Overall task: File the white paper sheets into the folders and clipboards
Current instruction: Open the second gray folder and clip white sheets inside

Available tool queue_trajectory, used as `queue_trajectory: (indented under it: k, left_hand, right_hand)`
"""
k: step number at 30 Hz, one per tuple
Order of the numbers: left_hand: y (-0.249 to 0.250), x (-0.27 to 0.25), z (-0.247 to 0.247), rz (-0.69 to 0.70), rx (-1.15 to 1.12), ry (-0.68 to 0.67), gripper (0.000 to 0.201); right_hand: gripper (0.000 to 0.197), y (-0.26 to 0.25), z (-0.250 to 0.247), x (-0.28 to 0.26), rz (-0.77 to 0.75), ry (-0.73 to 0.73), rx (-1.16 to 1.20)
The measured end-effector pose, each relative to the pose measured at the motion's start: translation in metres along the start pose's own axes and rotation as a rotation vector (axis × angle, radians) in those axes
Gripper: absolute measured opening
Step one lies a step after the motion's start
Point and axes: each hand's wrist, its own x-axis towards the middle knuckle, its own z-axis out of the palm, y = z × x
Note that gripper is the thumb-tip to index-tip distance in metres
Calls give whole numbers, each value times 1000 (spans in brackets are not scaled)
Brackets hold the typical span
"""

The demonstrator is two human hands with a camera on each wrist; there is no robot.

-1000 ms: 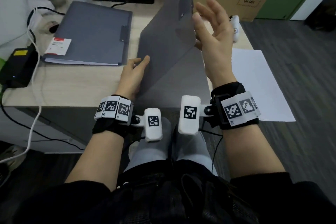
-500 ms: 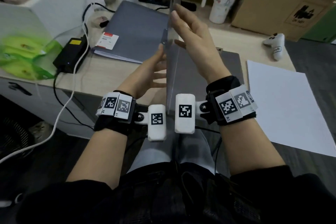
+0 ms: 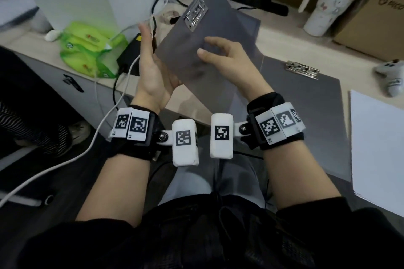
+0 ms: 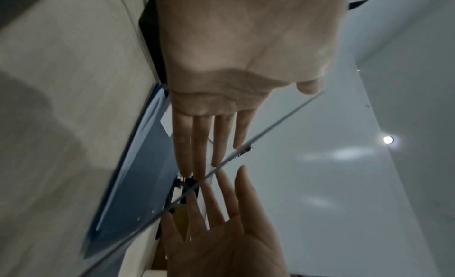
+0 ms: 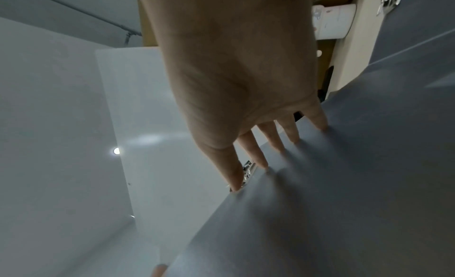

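I've got the folder cover swung up off the desk, tilted left, metal clip near its top edge. Left hand is flat against the cover's left side, fingers straight and together. Right hand is on the near face, fingers loosely spread with the tips pressing, nothing curled round it. The other leaf with a second clip lies flat on the desk. White paper sits to my right, overhanging the desk edge, untouched.

Handling guess: the cover looks thin, stiff and smooth, so it's light but slippery under flat palms. Better to pinch an edge than press the face. Paper is floppy; I'd lift it by the overhanging edge and keep it flat going under the clip.
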Motion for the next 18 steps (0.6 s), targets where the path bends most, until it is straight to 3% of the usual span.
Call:
queue_trajectory:
  k: [7, 12, 18]
  left_hand:
    - [-4, 3, -37, 54, 112, 372, 30]
    - [-9, 11, -59, 129, 256, 675, 26]
    - [-19, 22, -75, 90, 594, 740, 20]
  right_hand:
    - [55, 11, 20, 11, 87, -61, -75]
    - [64, 19, 25, 19, 162, -34, -68]
    - [82, 38, 15, 32, 264, 89, -237]
